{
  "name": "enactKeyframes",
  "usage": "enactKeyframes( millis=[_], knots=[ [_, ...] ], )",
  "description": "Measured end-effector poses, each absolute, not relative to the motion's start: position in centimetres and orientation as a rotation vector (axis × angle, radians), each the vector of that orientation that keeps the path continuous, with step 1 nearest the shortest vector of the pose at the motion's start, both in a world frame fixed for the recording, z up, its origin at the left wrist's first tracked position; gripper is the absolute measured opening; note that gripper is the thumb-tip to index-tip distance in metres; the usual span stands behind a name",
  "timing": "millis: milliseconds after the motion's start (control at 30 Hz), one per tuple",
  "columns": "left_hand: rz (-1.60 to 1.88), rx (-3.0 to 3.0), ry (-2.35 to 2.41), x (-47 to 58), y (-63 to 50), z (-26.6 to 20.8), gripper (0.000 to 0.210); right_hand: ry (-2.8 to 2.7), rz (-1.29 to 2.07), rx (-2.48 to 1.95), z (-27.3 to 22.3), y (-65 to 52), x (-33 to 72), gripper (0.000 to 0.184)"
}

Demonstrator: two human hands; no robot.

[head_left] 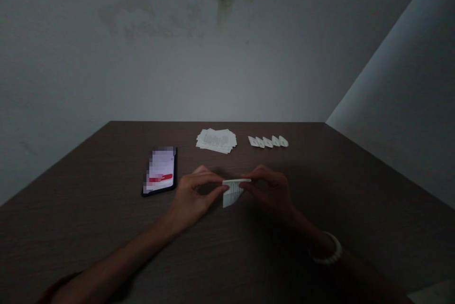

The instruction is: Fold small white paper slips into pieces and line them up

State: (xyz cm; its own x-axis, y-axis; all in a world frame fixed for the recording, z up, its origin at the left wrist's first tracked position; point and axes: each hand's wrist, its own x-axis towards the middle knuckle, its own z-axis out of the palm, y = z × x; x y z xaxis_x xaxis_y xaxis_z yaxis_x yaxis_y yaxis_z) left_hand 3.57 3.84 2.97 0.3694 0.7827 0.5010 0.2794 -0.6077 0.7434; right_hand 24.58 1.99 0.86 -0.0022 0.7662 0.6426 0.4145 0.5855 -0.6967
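Note:
A small printed slip of paper (pixel 232 193), partly folded along its top edge, is held above the table between both hands. My left hand (pixel 194 192) pinches its left side between thumb and fingers. On the opposite side my right hand (pixel 272 188) pinches the upper right corner, with a pale beaded bracelet on that wrist. Beyond the hands lies a loose stack of printed paper slips (pixel 216 140). To its right, several small folded papers (pixel 268 142) stand in a row, overlapping one another.
A phone (pixel 159 170) with its screen lit lies left of my left hand. The dark wooden table (pixel 88 228) meets a stained grey wall (pixel 213 71) at its far edge. Another wall (pixel 401 86) slopes along the right side. A pale object (pixel 432 293) shows at the lower right corner.

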Motion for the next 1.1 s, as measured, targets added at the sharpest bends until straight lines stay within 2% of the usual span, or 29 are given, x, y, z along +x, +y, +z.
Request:
enactKeyframes(
  millis=[133,300,467,600,1100],
  knots=[
    [1.18,1.949,0.98,3.81,3.89,2.61,0.008,-1.54,0.511,-1.1,0.7,1.99,24.52,0.019],
    [1.146,1.916,0.985,3.97,3.82,2.7,0.009,-1.473,0.644,-1.104,0.44,2.23,24.67,0.017],
    [1.184,1.951,0.965,3.83,3.57,2.71,0.007,-1.495,0.628,-1.091,0.57,2.2,24.63,0.014],
    [1.259,1.961,0.978,3.73,3.56,2.49,0.013,-1.498,0.611,-1.097,0.69,2.09,24.52,0.013],
    [1.371,2.06,0.943,3.83,3.55,2.82,0.005,-1.543,0.544,-1.061,0.6,2.13,24.8,0.012]
  ],
)
